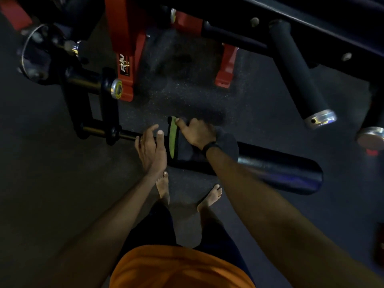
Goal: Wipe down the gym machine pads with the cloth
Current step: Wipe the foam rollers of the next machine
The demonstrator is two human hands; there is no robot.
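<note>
A long black cylindrical roller pad (276, 169) of the gym machine lies across the middle of the view. A dark cloth with a green edge (172, 138) is draped over its left end. My right hand (196, 133) lies on top of the cloth, fingers curled over it and the pad, thumb at the green edge. My left hand (150, 147) rests with relaxed fingers at the pad's left end, where the metal bar (99, 130) enters it.
The red and black machine frame (124, 48) stands at the top left. A second black roller pad (297, 75) with a chrome end cap sits at the upper right. My bare feet (209, 197) stand on the dark speckled rubber floor (187, 90) just below the pad.
</note>
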